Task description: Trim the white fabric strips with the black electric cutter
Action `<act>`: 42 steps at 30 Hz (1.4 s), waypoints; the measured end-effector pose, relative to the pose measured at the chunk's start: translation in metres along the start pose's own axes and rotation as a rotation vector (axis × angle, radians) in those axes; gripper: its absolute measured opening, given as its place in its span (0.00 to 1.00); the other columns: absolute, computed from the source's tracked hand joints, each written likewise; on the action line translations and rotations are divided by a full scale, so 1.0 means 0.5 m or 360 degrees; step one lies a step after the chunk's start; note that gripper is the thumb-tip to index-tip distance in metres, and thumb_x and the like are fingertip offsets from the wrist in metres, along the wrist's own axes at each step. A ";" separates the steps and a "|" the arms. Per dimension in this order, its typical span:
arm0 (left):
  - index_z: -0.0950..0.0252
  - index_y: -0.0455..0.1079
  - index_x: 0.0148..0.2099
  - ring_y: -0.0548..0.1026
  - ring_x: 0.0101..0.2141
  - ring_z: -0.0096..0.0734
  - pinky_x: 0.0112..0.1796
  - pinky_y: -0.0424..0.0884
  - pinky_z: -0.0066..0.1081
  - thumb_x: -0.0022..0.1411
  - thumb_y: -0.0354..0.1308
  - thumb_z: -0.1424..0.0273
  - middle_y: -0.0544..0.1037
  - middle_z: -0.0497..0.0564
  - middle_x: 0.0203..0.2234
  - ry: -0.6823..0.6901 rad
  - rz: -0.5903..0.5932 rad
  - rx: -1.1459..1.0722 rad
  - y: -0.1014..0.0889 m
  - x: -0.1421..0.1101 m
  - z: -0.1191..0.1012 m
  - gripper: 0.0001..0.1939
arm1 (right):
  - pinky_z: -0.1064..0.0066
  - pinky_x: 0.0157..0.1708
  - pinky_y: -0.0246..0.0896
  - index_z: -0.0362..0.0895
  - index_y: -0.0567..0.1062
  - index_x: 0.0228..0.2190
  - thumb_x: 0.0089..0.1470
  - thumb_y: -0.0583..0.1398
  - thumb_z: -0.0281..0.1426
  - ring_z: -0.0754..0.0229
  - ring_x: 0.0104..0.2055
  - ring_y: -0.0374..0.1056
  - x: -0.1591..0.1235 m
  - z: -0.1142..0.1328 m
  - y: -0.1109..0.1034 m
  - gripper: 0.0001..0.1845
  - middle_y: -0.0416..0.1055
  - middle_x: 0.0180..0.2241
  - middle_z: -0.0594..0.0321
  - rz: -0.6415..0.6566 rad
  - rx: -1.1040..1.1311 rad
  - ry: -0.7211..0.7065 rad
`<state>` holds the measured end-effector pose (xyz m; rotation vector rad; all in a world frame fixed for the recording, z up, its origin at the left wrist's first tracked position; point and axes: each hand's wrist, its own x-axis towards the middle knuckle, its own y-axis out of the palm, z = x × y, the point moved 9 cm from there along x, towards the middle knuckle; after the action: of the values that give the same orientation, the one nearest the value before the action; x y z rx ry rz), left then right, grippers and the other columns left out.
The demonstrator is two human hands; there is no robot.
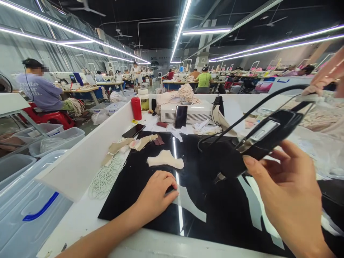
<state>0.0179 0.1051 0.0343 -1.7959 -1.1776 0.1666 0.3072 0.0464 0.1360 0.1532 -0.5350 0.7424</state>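
Note:
My right hand (287,193) is closed on a black hand tool (264,138) with a silver plate and holds it up over the black mat (134,200). The tool's black cable (242,118) loops back to the mat. Near the mat's front edge my left hand (156,195) rests with its fingers curled and the thumb pressed to them; what they pinch is hidden. A beige fabric piece (165,158) lies just beyond that hand. More beige strips (134,144) lie further back on the left.
A pile of white elastic loops (106,177) lies left of the mat beside a white divider wall (80,161). Behind stand a white machine (193,111), a red bottle (136,108) and a phone (133,130). Clear bins (29,211) are at left. Another person's hand (326,75) shows top right.

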 end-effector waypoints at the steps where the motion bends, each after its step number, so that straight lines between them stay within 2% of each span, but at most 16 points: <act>1: 0.60 0.77 0.44 0.81 0.52 0.41 0.55 0.80 0.41 0.69 0.69 0.78 0.85 0.49 0.49 0.0003 -0.0005 -0.0002 -0.001 0.001 -0.001 0.08 | 0.47 0.45 0.72 0.64 0.78 0.60 0.47 0.78 0.57 0.48 0.38 0.71 -0.005 -0.004 -0.007 0.41 0.76 0.51 0.60 -0.0031 0.0070 0.0011; 3: 0.60 0.77 0.47 0.82 0.52 0.41 0.54 0.81 0.41 0.69 0.69 0.78 0.85 0.49 0.48 0.0003 -0.0013 -0.0002 -0.002 0.001 -0.001 0.09 | 0.49 0.45 0.74 0.63 0.78 0.58 0.47 0.80 0.52 0.49 0.38 0.72 -0.019 -0.002 -0.023 0.39 0.76 0.47 0.62 -0.0118 0.0160 -0.0053; 5: 0.60 0.77 0.49 0.82 0.52 0.42 0.54 0.81 0.41 0.68 0.69 0.78 0.85 0.50 0.49 0.0003 -0.0017 0.0003 -0.003 0.001 0.001 0.11 | 0.53 0.41 0.74 0.59 0.81 0.50 0.50 0.80 0.50 0.52 0.35 0.73 -0.039 0.007 -0.031 0.29 0.77 0.40 0.64 -0.0162 0.0075 -0.0186; 6: 0.60 0.77 0.51 0.82 0.53 0.42 0.54 0.81 0.41 0.69 0.69 0.77 0.85 0.50 0.49 0.0006 -0.0015 0.0007 -0.002 0.001 0.002 0.11 | 0.55 0.38 0.73 0.56 0.82 0.46 0.53 0.78 0.51 0.53 0.33 0.74 -0.050 0.011 -0.021 0.23 0.78 0.37 0.64 -0.0083 -0.0033 -0.0257; 7: 0.60 0.78 0.52 0.82 0.53 0.43 0.55 0.81 0.42 0.69 0.69 0.76 0.85 0.51 0.50 0.0008 -0.0014 0.0010 -0.001 0.000 0.004 0.11 | 0.58 0.35 0.72 0.54 0.83 0.41 0.59 0.74 0.53 0.53 0.31 0.75 -0.063 0.013 0.000 0.19 0.78 0.33 0.64 0.0071 -0.0156 -0.0332; 8: 0.60 0.78 0.53 0.81 0.54 0.43 0.55 0.81 0.42 0.70 0.69 0.75 0.84 0.51 0.51 0.0012 -0.0013 0.0013 0.001 0.000 0.007 0.12 | 0.60 0.32 0.71 0.53 0.84 0.37 0.64 0.70 0.55 0.54 0.30 0.75 -0.081 0.011 0.033 0.19 0.79 0.31 0.64 0.0316 -0.0270 -0.0404; 10: 0.60 0.79 0.56 0.81 0.55 0.44 0.57 0.81 0.44 0.71 0.70 0.74 0.84 0.52 0.52 0.0019 -0.0007 0.0017 0.006 0.000 0.011 0.13 | 0.62 0.29 0.70 0.53 0.85 0.33 0.70 0.63 0.58 0.54 0.29 0.76 -0.131 -0.007 0.098 0.26 0.80 0.29 0.64 0.0797 -0.0421 -0.0499; 11: 0.60 0.79 0.57 0.81 0.55 0.44 0.58 0.80 0.44 0.71 0.70 0.73 0.84 0.53 0.53 0.0022 -0.0003 0.0015 0.008 -0.001 0.013 0.14 | 0.62 0.29 0.70 0.53 0.85 0.33 0.71 0.62 0.60 0.53 0.29 0.77 -0.157 -0.021 0.121 0.27 0.80 0.28 0.64 0.0963 -0.0471 -0.0514; 14: 0.60 0.80 0.58 0.81 0.56 0.45 0.59 0.80 0.45 0.71 0.71 0.73 0.84 0.53 0.54 0.0024 0.0013 -0.0003 0.015 -0.001 0.015 0.15 | 0.59 0.31 0.70 0.53 0.84 0.33 0.70 0.62 0.63 0.51 0.30 0.78 -0.213 -0.062 0.156 0.29 0.81 0.30 0.63 0.1146 -0.0579 -0.0507; 19: 0.60 0.82 0.57 0.79 0.58 0.45 0.62 0.78 0.47 0.70 0.72 0.72 0.83 0.54 0.56 -0.0006 0.0030 -0.0077 0.018 -0.002 0.014 0.15 | 0.60 0.33 0.71 0.52 0.79 0.30 0.77 0.54 0.57 0.52 0.31 0.77 -0.245 -0.090 0.172 0.31 0.81 0.31 0.62 0.1225 -0.0545 -0.0500; 22: 0.59 0.83 0.54 0.79 0.58 0.45 0.62 0.77 0.46 0.69 0.73 0.71 0.84 0.52 0.56 -0.0044 0.0041 -0.0157 0.017 -0.001 0.014 0.12 | 0.63 0.32 0.73 0.52 0.79 0.31 0.77 0.55 0.55 0.54 0.30 0.77 -0.236 -0.084 0.167 0.28 0.80 0.30 0.64 0.1234 -0.0524 -0.0482; 27: 0.59 0.82 0.44 0.80 0.57 0.45 0.62 0.76 0.46 0.68 0.72 0.71 0.86 0.50 0.52 -0.0132 0.0032 -0.0346 0.014 0.006 0.017 0.04 | 0.68 0.27 0.70 0.53 0.79 0.32 0.76 0.57 0.53 0.57 0.26 0.74 -0.221 -0.070 0.165 0.24 0.77 0.26 0.68 0.1244 -0.0471 -0.0395; 32: 0.59 0.81 0.40 0.83 0.50 0.42 0.57 0.77 0.43 0.68 0.68 0.70 0.89 0.48 0.44 -0.0282 0.0027 -0.0596 0.009 0.018 0.030 0.01 | 0.70 0.33 0.74 0.52 0.77 0.33 0.72 0.61 0.51 0.56 0.31 0.77 -0.208 -0.093 0.173 0.20 0.78 0.30 0.66 0.1248 -0.0369 -0.0217; 34: 0.61 0.80 0.41 0.84 0.46 0.41 0.53 0.78 0.41 0.68 0.66 0.68 0.88 0.49 0.41 -0.0357 0.0046 -0.0715 0.009 0.022 0.038 0.03 | 0.70 0.35 0.75 0.51 0.76 0.34 0.71 0.62 0.51 0.56 0.34 0.78 -0.201 -0.105 0.179 0.19 0.78 0.31 0.65 0.1285 -0.0339 -0.0174; 38: 0.62 0.75 0.42 0.84 0.37 0.36 0.42 0.80 0.34 0.70 0.60 0.62 0.86 0.50 0.35 -0.0495 0.0108 -0.0949 0.011 0.028 0.055 0.09 | 0.73 0.30 0.71 0.50 0.75 0.31 0.70 0.63 0.50 0.59 0.29 0.74 -0.181 -0.111 0.199 0.20 0.75 0.29 0.67 0.1298 -0.0313 -0.0159; 42: 0.62 0.71 0.43 0.83 0.33 0.35 0.38 0.79 0.33 0.70 0.59 0.56 0.84 0.50 0.32 -0.0587 0.0092 -0.1015 -0.014 0.044 0.079 0.14 | 0.73 0.29 0.70 0.50 0.78 0.32 0.69 0.63 0.49 0.59 0.28 0.73 -0.157 -0.093 0.238 0.19 0.76 0.28 0.68 0.1210 -0.0319 -0.0208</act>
<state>0.0031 0.1475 0.0260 -2.4297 -1.5589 0.1730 0.1976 0.1009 0.0496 -0.2065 -0.8005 1.4155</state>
